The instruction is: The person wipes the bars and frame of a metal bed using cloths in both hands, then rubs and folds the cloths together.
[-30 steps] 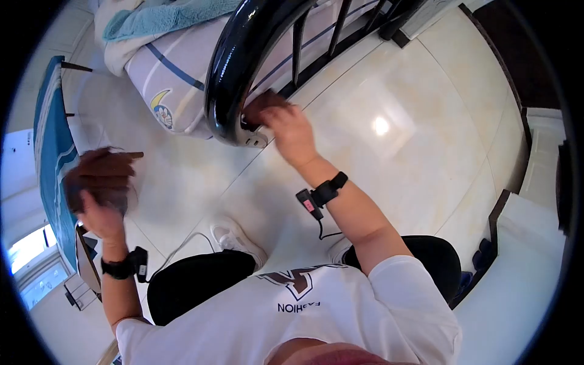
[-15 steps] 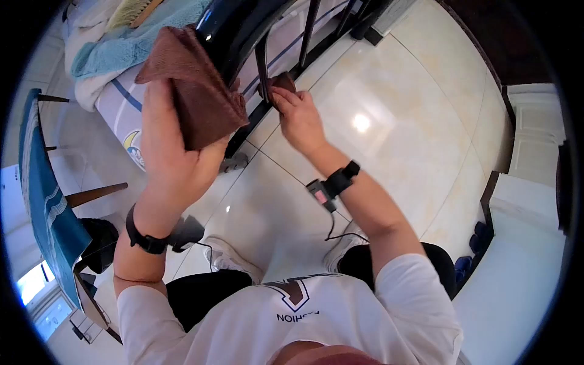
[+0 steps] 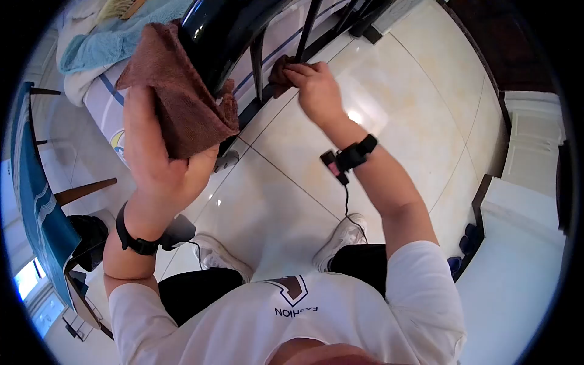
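My left hand (image 3: 164,161) is closed on a brown cloth (image 3: 182,112), which lies against the end of a thick, glossy black rail (image 3: 231,36). Some of its fingers are hidden behind the fabric. Farther right, my right hand (image 3: 319,94) pinches a second, bunched brown cloth (image 3: 280,76) at the lower part of a thin black upright bar (image 3: 309,27). Whether that cloth wraps fully around the bar I cannot tell. Both bars belong to a black frame beside a bed with a striped, patterned cover (image 3: 106,115).
A light blue fluffy blanket (image 3: 100,52) lies on the bed. At the left stands a chair with a teal cover (image 3: 42,194) and wooden legs. Pale glossy tiles (image 3: 407,103) cover the floor. White cabinets (image 3: 532,134) and dark shoes (image 3: 468,237) are at the right.
My right hand has shifted right and slightly up with its cloth, from one upright bar to the neighbouring one. My left hand and its cloth appear slightly farther left as the view moves.
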The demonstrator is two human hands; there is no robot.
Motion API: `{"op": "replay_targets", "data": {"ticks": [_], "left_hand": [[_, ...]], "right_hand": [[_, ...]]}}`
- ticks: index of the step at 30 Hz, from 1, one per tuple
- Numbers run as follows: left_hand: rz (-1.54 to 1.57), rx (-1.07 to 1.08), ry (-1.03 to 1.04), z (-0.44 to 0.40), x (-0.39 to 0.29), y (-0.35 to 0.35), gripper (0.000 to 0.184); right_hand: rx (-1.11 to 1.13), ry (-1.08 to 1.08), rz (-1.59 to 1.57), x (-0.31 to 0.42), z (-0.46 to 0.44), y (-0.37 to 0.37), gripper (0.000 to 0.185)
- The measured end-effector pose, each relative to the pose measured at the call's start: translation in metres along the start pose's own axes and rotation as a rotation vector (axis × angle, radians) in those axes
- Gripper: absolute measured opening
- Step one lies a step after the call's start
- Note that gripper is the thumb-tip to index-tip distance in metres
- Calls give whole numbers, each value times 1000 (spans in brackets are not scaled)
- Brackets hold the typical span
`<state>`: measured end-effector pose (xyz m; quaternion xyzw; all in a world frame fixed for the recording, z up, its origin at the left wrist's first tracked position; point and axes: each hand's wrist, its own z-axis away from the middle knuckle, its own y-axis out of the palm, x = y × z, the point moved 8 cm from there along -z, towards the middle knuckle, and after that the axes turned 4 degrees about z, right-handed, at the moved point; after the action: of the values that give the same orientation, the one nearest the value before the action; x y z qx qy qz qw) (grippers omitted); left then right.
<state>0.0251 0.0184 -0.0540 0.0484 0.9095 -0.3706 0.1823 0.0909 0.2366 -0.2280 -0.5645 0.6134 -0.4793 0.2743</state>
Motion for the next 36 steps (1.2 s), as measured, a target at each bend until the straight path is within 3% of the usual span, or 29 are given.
{"op": "replay_targets", "data": {"ticks": [3, 6, 8, 14, 18, 20, 21, 22, 24, 25, 26, 28, 30, 33, 36], "left_hand": [[0, -4, 3, 0, -2, 1, 84], [-6, -12, 7, 0, -3, -1, 84], [-10, -16, 7, 0, -3, 0, 84], [-29, -32, 17, -2, -5, -1, 83], [63, -36, 11, 1, -2, -1, 86], [1, -57, 12, -3, -10, -3, 86], [2, -58, 6, -2, -9, -4, 86], [-3, -65, 9, 0, -8, -4, 86], [-5, -72, 13, 0, -7, -2, 87], [-19, -81, 14, 0, -9, -3, 87], [-26, -84, 19, -1, -11, -3, 87], [-20, -87, 18, -3, -13, -4, 86], [-10, -97, 16, -3, -13, -5, 85], [-13, -125, 43, -4, -12, -5, 83], [-46, -128, 56, -3, -13, -5, 81]], "right_hand": [[-55, 17, -7, 44, 21, 20, 37], [15, -101, -8, 31, 24, 11, 41], [32, 8, 46, 0, 1, 7, 41], [-82, -52, 13, 44, 19, 17, 43], [90, -183, -30, 29, 14, -8, 39], [430, 400, -660, -10, 11, 16, 30], [435, 512, -1010, -10, 10, 23, 30], [440, 512, -1007, 2, 13, 25, 30], [311, 539, -1330, 43, 12, 30, 36], [159, 463, -1125, 46, 13, 34, 44], [157, 467, -1128, 50, 18, 43, 44], [40, 374, -732, 54, 18, 35, 45], [-9, 397, -728, 53, 14, 25, 40], [151, 469, -711, 56, -7, -13, 30], [-39, 398, -874, 70, -36, -78, 19]]}}
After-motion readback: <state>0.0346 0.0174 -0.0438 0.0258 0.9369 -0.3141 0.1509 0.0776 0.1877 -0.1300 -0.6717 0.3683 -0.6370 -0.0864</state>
